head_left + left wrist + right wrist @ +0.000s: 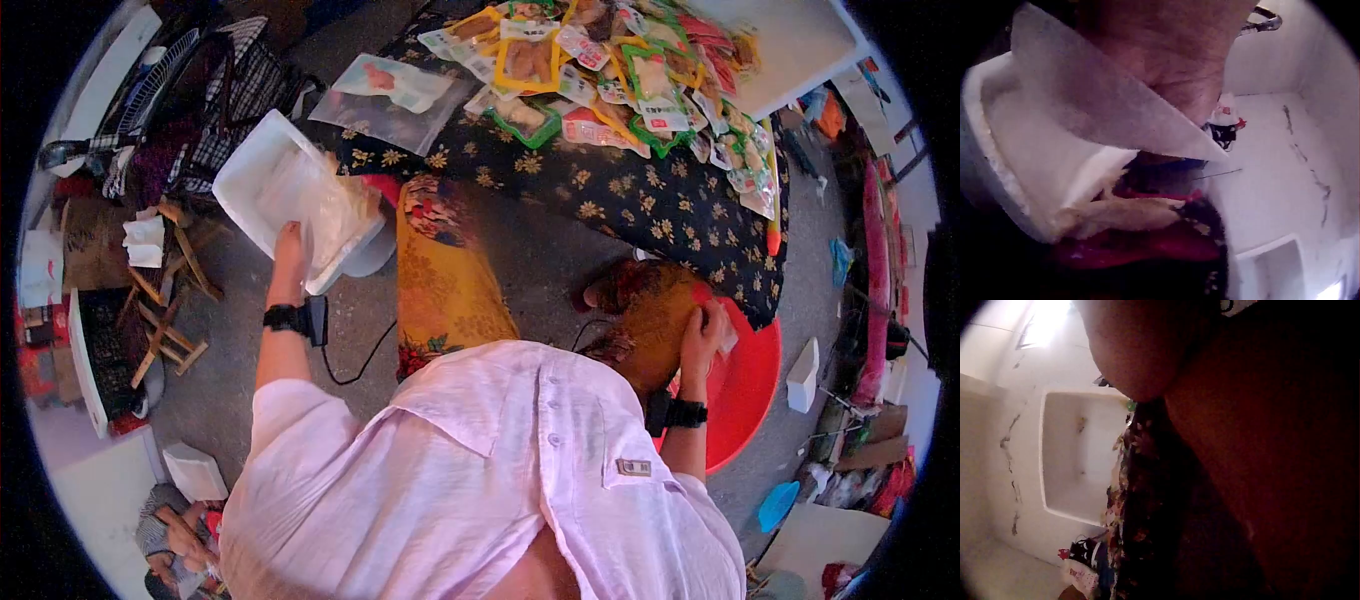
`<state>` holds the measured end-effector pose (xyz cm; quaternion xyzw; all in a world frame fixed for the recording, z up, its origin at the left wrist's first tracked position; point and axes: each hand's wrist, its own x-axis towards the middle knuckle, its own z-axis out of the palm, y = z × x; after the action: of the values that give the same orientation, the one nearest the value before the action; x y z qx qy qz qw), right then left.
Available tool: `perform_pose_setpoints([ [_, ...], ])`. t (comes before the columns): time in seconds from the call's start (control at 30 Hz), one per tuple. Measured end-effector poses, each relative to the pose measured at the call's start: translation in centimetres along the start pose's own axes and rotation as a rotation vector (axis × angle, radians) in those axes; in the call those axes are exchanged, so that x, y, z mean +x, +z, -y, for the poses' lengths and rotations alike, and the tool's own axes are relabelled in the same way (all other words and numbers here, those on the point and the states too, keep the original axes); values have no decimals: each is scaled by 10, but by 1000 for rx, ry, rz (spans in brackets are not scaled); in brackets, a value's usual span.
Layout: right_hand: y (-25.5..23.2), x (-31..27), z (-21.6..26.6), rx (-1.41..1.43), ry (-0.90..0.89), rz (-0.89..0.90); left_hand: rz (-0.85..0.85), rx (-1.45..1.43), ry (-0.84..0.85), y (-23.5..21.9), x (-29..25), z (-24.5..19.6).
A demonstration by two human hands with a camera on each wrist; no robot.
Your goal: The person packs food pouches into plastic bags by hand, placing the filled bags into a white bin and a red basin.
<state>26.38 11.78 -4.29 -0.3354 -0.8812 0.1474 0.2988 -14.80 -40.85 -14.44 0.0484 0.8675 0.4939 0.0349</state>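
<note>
My left hand [289, 255] grips the near rim of a white foam box [250, 165], which tilts beside the table's left end. Crumpled, see-through plastic bags [318, 200] lie inside that box. In the left wrist view a pale flat panel [1104, 100] covers part of the hand, and its fingers are hidden. On the other side, my right hand [704, 338] is over a red basin [755, 400] beside the right knee, fingers curled. A small pale translucent piece [728, 342] shows at its fingertips. The right wrist view is dark and hides those fingers.
A black flowered cloth [600, 190] covers the table ahead. Many sealed food packets [530, 60] are heaped on it, with a clear bag [390, 110] at the left and a large white foam box [800, 50] at the back right. Wooden stool legs [165, 330] stand at left.
</note>
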Motion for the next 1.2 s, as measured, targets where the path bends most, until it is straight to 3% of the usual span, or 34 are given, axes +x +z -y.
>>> perform_pose_setpoints([
  [0.03,-1,1,0,44,59,6,41,-253,-117,-4,-6,-15],
  [0.1,-2,3,1,139,102,-18,134,-239,-237,-8,-48,-115],
  [0.17,1,8,4,236,67,-83,211,227,-102,-5,-87,-222],
  [0.2,1,12,5,307,25,-52,238,229,-16,-6,-102,-244],
  [0.27,-25,27,76,381,189,107,347,84,104,-1,-126,-272],
  [0.33,-12,34,93,761,161,252,528,-235,132,12,-142,-289],
  [0.37,-2,34,97,861,153,343,647,-427,91,22,-147,-295],
  [0.43,9,36,126,1110,344,568,893,-729,-23,46,-154,-311],
  [0.5,9,41,149,1336,496,818,1066,-855,-106,72,-158,-324],
  [0.57,32,39,146,1647,517,1085,1192,-934,-181,94,-161,-335],
  [0.63,22,39,152,1871,529,1088,1250,-975,-245,111,-159,-342],
  [0.73,22,43,133,1870,520,904,1231,-1025,-367,130,-149,-333],
  [0.83,14,55,129,1713,655,740,1140,-1119,-555,150,-124,-305],
  [0.93,17,72,127,1520,644,503,1193,-1207,-523,158,-106,-305],
  [1.0,24,82,124,1342,552,307,1048,-1163,-515,160,-91,-309],
  [1.07,29,91,120,1216,490,283,965,-1136,-478,159,-85,-316],
  [1.17,54,96,108,1060,350,208,824,-833,-177,175,-66,-294],
  [1.2,58,99,109,965,298,174,657,-631,-52,179,-64,-294],
])
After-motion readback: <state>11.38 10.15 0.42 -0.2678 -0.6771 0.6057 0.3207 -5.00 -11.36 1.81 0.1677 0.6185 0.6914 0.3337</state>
